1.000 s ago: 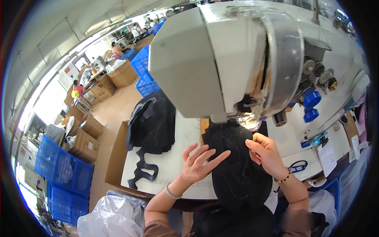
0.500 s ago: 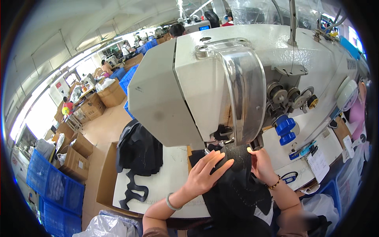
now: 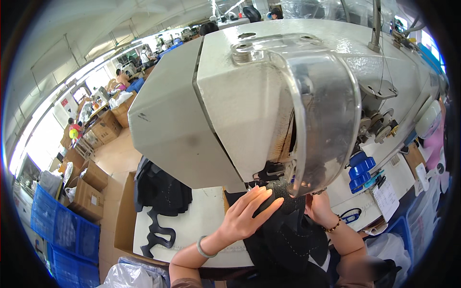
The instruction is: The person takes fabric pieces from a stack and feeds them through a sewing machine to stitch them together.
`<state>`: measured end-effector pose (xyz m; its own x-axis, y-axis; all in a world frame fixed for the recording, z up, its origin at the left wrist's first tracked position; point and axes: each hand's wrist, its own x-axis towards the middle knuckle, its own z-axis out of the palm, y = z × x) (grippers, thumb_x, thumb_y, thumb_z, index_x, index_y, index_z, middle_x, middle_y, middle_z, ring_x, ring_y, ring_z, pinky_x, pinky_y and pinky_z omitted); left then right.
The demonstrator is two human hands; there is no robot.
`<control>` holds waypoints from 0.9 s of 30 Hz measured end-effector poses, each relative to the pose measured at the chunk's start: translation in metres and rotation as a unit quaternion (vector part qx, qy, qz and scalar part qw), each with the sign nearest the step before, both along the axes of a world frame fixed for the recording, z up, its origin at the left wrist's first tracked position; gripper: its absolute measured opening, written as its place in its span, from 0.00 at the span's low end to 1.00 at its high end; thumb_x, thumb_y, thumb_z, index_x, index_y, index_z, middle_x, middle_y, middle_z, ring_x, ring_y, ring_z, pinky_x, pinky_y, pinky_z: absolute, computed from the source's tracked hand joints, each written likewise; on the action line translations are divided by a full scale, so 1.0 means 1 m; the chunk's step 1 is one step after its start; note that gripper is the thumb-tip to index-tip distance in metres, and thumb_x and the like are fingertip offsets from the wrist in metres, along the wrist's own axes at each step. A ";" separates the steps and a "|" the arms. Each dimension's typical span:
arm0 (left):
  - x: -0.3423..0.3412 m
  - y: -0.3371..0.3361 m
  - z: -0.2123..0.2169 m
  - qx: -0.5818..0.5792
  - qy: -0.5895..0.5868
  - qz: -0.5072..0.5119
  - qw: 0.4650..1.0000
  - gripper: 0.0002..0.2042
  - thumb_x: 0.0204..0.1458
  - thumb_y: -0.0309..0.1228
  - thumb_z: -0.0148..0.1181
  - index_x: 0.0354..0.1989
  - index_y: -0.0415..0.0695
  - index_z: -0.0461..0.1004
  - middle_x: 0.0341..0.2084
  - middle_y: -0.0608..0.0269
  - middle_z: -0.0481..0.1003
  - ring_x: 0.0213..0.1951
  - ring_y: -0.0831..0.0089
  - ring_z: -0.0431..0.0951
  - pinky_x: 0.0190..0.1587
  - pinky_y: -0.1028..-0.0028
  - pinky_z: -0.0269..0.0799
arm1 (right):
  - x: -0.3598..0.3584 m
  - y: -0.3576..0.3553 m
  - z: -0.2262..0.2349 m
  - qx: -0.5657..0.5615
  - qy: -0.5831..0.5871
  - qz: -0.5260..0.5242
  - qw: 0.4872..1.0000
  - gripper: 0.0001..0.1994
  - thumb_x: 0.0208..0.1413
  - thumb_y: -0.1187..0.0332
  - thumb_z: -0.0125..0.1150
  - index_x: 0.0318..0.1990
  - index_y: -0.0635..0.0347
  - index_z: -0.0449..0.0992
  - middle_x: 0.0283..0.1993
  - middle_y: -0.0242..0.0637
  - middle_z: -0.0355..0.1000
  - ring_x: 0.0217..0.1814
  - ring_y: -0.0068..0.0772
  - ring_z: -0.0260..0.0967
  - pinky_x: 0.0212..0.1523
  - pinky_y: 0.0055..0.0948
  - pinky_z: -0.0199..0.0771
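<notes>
A large white sewing machine (image 3: pixel 168 120) fills the middle, its clear plastic guard (image 3: pixel 331 110) in front of the needle area. Under its head lies a black fabric piece (image 3: pixel 283 235) with light stitch lines and a coarse mesh patch (image 3: pixel 288 200). My left hand (image 3: pixel 252 211) rests on the fabric left of the mesh, fingers stretched out and nearly flat. On the other side, my right hand (image 3: pixel 318 206) holds the fabric's right edge; its fingertips are partly hidden by the guard and cloth. The needle itself cannot be made out.
Left on the white table (image 3: pixel 206 206) lie a stack of black fabric pieces (image 3: pixel 161 187) and a wavy black cut-out (image 3: pixel 156 235). Blue-handled scissors (image 3: pixel 350 216) and a paper sheet (image 3: pixel 385 197) lie at right. Blue crates (image 3: pixel 62 221) and cartons (image 3: pixel 89 199) stand at left.
My view has moved closer to the machine head, which now looks larger. The guard now covers more of my right fingertips. Both hands stay on the fabric.
</notes>
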<state>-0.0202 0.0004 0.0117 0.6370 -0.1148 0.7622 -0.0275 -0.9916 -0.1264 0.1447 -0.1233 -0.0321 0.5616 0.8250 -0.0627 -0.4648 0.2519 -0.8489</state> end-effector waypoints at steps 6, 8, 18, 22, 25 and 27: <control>0.003 0.003 0.000 0.010 -0.017 -0.002 1.000 0.20 0.37 0.23 0.57 0.43 0.48 0.78 0.39 0.59 0.72 0.43 0.65 0.74 0.50 0.69 0.73 | 0.010 -0.013 0.014 -0.030 -0.170 -0.038 0.984 0.09 0.58 0.69 0.45 0.27 0.58 0.68 0.21 0.32 0.64 0.19 0.21 0.61 0.19 0.22 0.60; 0.003 0.004 0.001 0.013 -0.015 -0.006 1.000 0.20 0.37 0.23 0.57 0.43 0.48 0.78 0.39 0.59 0.72 0.42 0.66 0.74 0.50 0.69 0.73 | 0.012 -0.015 0.015 -0.038 -0.307 -0.071 0.948 0.08 0.58 0.71 0.45 0.29 0.59 0.70 0.24 0.33 0.66 0.21 0.21 0.63 0.22 0.23 0.62; -0.010 -0.005 0.009 0.046 -0.010 -0.064 0.997 0.16 0.39 0.25 0.59 0.39 0.51 0.80 0.36 0.62 0.75 0.38 0.68 0.77 0.43 0.72 0.75 | 0.024 -0.017 0.042 0.079 -0.852 -0.100 0.507 0.19 0.28 0.72 0.62 0.37 0.50 0.77 0.44 0.33 0.73 0.49 0.42 0.69 0.53 0.47 0.64; -0.015 -0.018 0.011 0.120 0.007 -0.068 0.990 0.12 0.40 0.23 0.60 0.35 0.43 0.80 0.32 0.64 0.76 0.36 0.70 0.77 0.42 0.74 0.78 | 0.026 -0.014 0.043 0.099 -0.840 -0.085 0.527 0.14 0.31 0.70 0.64 0.33 0.51 0.78 0.43 0.33 0.73 0.47 0.40 0.71 0.52 0.44 0.66; -0.012 -0.015 0.011 0.114 -0.004 -0.077 0.990 0.10 0.39 0.22 0.61 0.33 0.42 0.80 0.32 0.64 0.76 0.36 0.72 0.77 0.41 0.75 0.79 | 0.029 -0.018 0.032 0.085 -0.838 -0.075 0.534 0.13 0.34 0.70 0.65 0.33 0.52 0.78 0.43 0.33 0.73 0.47 0.38 0.71 0.52 0.42 0.67; -0.009 -0.014 0.012 0.125 -0.007 -0.080 0.989 0.10 0.39 0.22 0.62 0.33 0.42 0.80 0.32 0.64 0.76 0.35 0.71 0.77 0.41 0.75 0.79 | 0.031 -0.018 0.024 0.072 -0.841 -0.076 0.531 0.13 0.35 0.70 0.65 0.34 0.52 0.78 0.44 0.33 0.73 0.47 0.37 0.71 0.53 0.40 0.67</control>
<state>-0.0295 -0.0140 0.0237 0.5855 -0.3982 0.7061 -0.1774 -0.9129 -0.3677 0.1755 -0.1418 -0.0078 -0.2150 0.6909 0.6902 0.9551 0.2963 0.0010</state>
